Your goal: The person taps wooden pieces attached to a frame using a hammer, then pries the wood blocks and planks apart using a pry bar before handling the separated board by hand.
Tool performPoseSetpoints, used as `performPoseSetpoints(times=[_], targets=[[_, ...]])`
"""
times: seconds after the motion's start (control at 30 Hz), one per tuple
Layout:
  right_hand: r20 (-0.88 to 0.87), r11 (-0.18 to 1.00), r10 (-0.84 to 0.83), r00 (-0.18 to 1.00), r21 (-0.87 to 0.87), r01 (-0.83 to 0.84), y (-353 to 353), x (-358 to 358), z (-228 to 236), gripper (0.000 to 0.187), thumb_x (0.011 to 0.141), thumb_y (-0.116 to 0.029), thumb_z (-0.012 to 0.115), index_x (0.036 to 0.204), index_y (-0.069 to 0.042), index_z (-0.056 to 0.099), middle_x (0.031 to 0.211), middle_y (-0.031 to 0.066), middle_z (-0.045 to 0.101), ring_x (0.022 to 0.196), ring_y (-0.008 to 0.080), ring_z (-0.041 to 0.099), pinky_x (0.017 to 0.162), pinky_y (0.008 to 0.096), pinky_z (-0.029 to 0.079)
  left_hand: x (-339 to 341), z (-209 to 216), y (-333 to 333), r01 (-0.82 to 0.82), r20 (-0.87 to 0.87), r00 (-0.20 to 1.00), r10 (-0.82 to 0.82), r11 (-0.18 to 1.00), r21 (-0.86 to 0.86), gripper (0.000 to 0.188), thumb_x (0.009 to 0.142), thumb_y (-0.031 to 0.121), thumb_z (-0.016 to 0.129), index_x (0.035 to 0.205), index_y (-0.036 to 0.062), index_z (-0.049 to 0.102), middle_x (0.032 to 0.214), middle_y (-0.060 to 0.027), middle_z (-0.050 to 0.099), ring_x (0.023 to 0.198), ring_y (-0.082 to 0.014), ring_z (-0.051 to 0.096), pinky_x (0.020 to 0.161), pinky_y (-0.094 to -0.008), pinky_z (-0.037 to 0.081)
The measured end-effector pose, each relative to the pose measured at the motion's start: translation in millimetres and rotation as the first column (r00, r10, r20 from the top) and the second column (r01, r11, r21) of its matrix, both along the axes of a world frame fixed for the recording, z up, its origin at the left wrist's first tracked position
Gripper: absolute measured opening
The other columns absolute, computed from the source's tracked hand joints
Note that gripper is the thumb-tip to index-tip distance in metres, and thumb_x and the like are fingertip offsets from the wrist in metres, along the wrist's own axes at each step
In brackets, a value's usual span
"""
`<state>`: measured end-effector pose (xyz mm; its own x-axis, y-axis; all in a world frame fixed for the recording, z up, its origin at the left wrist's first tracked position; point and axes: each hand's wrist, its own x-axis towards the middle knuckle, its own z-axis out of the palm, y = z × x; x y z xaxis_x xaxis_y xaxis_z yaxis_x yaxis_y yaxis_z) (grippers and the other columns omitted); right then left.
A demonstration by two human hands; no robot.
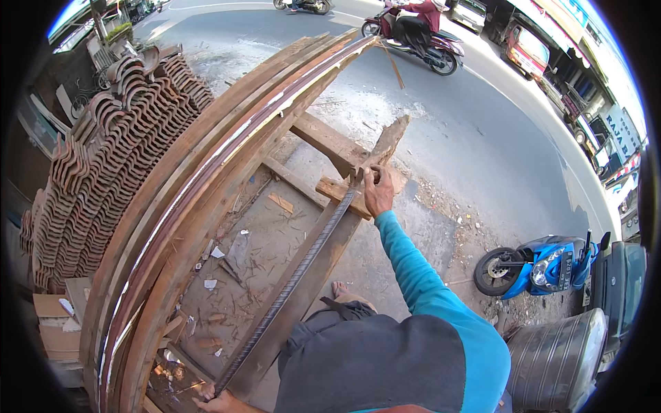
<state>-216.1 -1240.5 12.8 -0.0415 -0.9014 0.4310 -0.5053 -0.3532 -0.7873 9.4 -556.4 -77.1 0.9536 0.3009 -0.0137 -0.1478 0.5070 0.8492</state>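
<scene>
A long ribbed steel bar [296,279] lies slantwise along a wooden beam [303,303], from the lower left up toward the middle. My left hand [222,401] is closed around the bar's near end at the bottom of the view. At the far end, my right hand [379,193] rests by the wooden blocks, with thumb and fingers curled in a pinch. What sits between those fingertips is too small to make out. A short wood block [334,189] lies across the beam under the bar, and a rough upright piece [391,138] juts out beyond it.
Long planks [186,186] are stacked along my left, with piled roof tiles [131,144] behind them. A blue motorbike [544,267] and a metal drum [558,351] stand at right. A rider on a motorbike [420,38] is on the road. Wood scraps [281,202] litter the ground.
</scene>
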Motion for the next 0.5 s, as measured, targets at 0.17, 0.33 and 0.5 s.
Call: performPoseSetpoints(times=[0.17,0.33,0.5], targets=[[-0.241,0.867,0.448,0.861,0.351,-0.353,-112.9,-43.2,-116.7,0.050,0.103,-0.045,0.049,0.119,0.000,0.064,0.101,0.0206,0.068,0.096,0.0325,0.066,0.085,0.0418,0.051,-16.5,21.2,-24.5,-0.235,-0.248,0.960,0.132,0.861,-0.452,0.043,0.096,0.043,0.059,0.074,0.0127,0.038,0.061,0.0040,0.031,0.050,-0.0099,0.031,0.049,-0.0252,0.030],[0.533,0.510,0.355,0.768,0.578,-0.637,-124.1,-36.0,-139.4,0.039,0.101,-0.037,0.053,0.115,-0.005,0.069,0.102,0.0049,0.070,0.091,0.0142,0.065,0.076,0.0309,0.053,-52.1,79.1,-54.3,-0.445,-0.292,0.889,0.351,0.812,-0.377,0.051,0.101,0.055,0.048,0.079,0.0096,0.043,0.055,0.0054,0.024,0.045,-0.0074,0.025,0.042,-0.0231,0.025],[0.636,0.707,0.322,0.701,0.331,-0.625,-96.3,-11.5,-49.3,0.029,0.097,-0.018,0.066,0.119,0.001,0.066,0.105,0.0096,0.071,0.088,0.0161,0.068,0.079,0.0282,0.055,-90.3,89.0,-41.7,-0.365,-0.160,0.931,0.328,0.844,-0.392,0.047,0.102,0.052,0.048,0.077,0.0124,0.042,0.055,0.0050,0.027,0.045,-0.0060,0.024,0.040,-0.0210,0.023]])
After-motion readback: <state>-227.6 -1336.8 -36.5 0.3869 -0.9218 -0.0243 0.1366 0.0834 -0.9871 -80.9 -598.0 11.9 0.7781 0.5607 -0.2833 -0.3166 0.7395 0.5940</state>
